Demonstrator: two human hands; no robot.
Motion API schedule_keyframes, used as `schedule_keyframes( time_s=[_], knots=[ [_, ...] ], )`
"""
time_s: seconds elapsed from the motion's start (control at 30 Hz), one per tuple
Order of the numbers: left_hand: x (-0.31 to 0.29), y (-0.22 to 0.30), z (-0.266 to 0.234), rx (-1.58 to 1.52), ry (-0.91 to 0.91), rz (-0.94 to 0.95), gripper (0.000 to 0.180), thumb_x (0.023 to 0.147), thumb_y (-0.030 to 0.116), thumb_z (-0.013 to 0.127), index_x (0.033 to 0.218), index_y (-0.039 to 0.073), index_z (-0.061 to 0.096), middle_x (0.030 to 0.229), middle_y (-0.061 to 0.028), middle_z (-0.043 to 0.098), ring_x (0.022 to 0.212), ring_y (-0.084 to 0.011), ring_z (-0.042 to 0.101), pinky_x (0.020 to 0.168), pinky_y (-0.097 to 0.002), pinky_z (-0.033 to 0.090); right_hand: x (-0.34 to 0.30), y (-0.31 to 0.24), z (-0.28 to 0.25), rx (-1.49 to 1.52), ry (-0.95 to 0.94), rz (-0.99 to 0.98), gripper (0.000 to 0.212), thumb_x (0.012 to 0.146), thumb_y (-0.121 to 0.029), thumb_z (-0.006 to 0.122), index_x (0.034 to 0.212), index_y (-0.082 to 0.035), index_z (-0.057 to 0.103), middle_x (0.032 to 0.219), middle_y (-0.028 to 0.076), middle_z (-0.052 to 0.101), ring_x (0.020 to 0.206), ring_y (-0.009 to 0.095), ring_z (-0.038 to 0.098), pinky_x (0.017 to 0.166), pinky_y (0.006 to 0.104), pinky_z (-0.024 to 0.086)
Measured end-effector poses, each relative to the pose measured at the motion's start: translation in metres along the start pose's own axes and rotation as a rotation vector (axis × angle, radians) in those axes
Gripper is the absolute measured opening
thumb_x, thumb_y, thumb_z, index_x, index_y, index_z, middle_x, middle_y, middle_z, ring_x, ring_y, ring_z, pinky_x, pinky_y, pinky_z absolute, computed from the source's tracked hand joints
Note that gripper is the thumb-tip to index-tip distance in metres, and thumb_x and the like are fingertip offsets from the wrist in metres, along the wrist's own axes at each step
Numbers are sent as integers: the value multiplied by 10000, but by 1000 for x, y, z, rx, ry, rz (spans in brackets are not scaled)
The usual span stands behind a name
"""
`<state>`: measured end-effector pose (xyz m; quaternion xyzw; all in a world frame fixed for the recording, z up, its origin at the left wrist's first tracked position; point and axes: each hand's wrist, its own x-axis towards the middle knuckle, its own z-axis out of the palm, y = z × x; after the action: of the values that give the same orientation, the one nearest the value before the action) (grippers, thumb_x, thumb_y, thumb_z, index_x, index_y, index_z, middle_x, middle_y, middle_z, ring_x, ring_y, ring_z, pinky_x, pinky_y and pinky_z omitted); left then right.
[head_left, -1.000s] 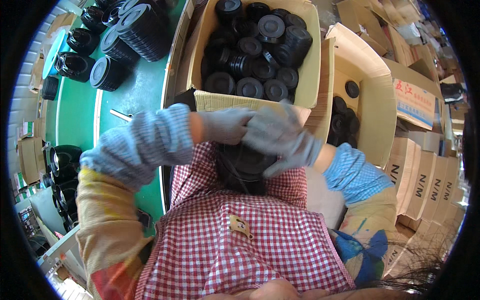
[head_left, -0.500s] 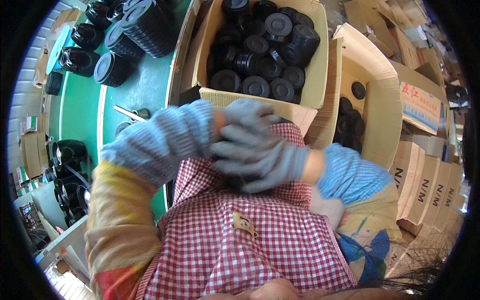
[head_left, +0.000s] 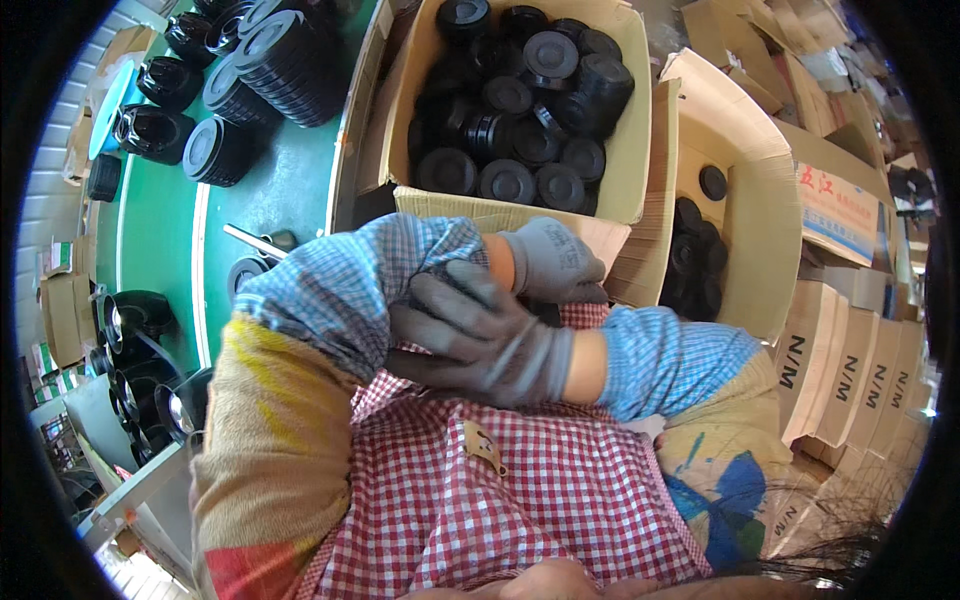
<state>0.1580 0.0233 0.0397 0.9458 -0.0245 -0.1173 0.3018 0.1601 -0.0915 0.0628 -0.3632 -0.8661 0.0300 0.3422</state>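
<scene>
Head view: two crossed gloved hands [head_left: 555, 262] [head_left: 485, 335], grasp impossible to tell, near two cartons [head_left: 632, 140] [head_left: 755, 200] of black discs [head_left: 550, 55].

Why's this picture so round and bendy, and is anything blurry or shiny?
In the head view, the wide lens makes a black round border and curves the open cardboard box at right; same head view, the right hand looks a little smeared; there too, pale shine lies on the green tabletop.
</scene>
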Motion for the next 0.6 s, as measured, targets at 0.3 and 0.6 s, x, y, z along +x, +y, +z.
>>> schedule_keyframes(
  time_s=[0.3,0.6],
  knots=[
    [-15,-3,0,-99,-33,-100,227,995,275,575,1042,131,745,1035,-56,737,1048,-256,711,922,-456,561,-4,1,-11,136,-252,74,547,880,-453,676,1377,-232,628,1567,98,418,1431,317,352,1206,590,158],
    [-67,-66,70,-231,477,556,328,959,315,661,1232,133,674,1291,-148,646,1244,-327,593,1061,-445,461,-56,66,-32,408,-540,329,580,879,-441,643,1399,-191,583,1514,85,438,1485,289,314,1161,566,291]
  ],
)
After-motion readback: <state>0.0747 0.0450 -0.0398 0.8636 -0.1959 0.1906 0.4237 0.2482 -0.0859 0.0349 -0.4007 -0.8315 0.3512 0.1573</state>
